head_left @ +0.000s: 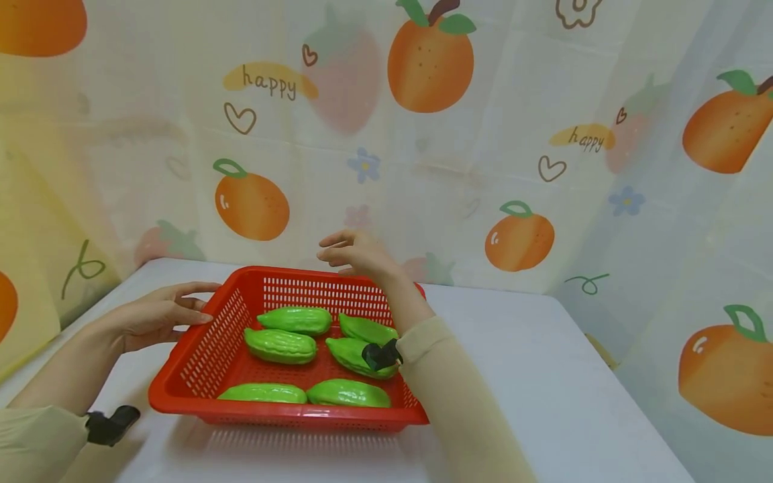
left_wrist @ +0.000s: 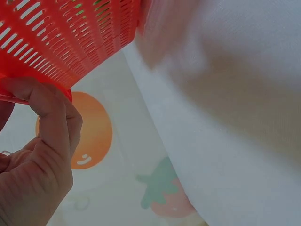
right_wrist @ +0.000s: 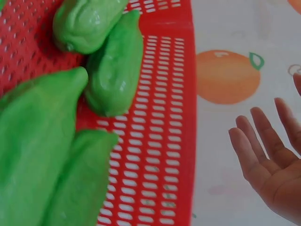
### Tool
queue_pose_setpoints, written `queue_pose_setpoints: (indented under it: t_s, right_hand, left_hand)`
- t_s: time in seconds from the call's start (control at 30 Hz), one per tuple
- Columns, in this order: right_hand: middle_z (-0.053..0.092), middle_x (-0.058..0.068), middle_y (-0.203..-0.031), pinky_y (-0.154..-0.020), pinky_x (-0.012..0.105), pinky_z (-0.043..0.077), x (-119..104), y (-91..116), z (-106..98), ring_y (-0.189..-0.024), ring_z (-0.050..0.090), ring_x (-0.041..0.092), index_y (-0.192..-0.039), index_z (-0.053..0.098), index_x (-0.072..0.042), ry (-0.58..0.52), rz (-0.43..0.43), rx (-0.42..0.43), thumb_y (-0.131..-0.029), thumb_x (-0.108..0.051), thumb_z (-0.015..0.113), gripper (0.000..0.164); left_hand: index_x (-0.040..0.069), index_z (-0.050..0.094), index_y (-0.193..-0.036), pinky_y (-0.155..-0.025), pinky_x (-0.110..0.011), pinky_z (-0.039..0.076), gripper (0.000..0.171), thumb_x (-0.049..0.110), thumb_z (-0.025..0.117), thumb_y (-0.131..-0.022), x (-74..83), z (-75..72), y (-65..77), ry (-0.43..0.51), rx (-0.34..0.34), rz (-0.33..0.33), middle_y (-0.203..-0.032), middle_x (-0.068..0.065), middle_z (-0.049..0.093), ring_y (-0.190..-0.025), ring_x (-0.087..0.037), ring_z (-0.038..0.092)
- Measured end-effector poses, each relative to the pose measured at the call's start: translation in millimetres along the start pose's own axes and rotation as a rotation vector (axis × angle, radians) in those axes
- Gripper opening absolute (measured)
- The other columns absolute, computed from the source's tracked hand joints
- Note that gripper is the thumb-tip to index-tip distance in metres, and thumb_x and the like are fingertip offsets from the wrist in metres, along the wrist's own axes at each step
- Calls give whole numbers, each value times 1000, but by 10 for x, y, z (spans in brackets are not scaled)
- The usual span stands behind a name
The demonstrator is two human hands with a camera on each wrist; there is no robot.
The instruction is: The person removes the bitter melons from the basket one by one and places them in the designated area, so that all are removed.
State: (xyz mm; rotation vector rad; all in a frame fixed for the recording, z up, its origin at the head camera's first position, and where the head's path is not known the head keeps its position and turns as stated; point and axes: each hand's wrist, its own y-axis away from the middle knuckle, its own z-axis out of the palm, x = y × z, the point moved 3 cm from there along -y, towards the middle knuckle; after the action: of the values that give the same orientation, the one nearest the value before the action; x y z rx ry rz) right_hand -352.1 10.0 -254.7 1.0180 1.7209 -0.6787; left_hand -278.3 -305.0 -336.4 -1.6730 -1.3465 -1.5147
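Observation:
A red plastic basket (head_left: 302, 410) with slotted walls holds several glossy green bitter gourds (head_left: 280, 345). My left hand (head_left: 158, 314) grips the basket's left rim; in the left wrist view the bent fingers of this hand (left_wrist: 44, 136) lie over the rim. The right hand (head_left: 362, 255) hovers above the far rim toward the right, holding nothing, its fingers loosely bent. Seen from the right wrist, that hand (right_wrist: 273, 165) stands apart from the basket wall (right_wrist: 155, 117), fingers spread. The right forearm hides part of the basket's right side.
The basket is over a white table (head_left: 513, 349), with a shadow below its near edge. Behind the table hangs a pale curtain (head_left: 423, 174) printed with oranges and strawberries. Each wrist wears a small black device (head_left: 113, 425).

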Motion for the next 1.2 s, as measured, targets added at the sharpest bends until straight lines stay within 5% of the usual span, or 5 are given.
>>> queue_pose_setpoints:
  t_s: [0.5,1.2]
  right_hand:
    - [63,9,-131,-105,50,49,309,-192,280,-126,58,34,-130,60,-14,-12,125,-145,-90,-18,71,41]
    - [61,13,-137,-100,51,50,516,-228,385,-105,64,15,-137,58,-12,171,87,-216,-89,-16,72,50]
  left_hand:
    - [0,5,-154,-85,-37,61,75,15,54,-100,-72,-5,-30,6,-15,10,-107,1,61,-95,-13,67]
    - [2,12,-152,-85,-38,61,65,14,50,-101,-64,-34,-55,6,-40,43,-109,3,64,-97,-15,68]
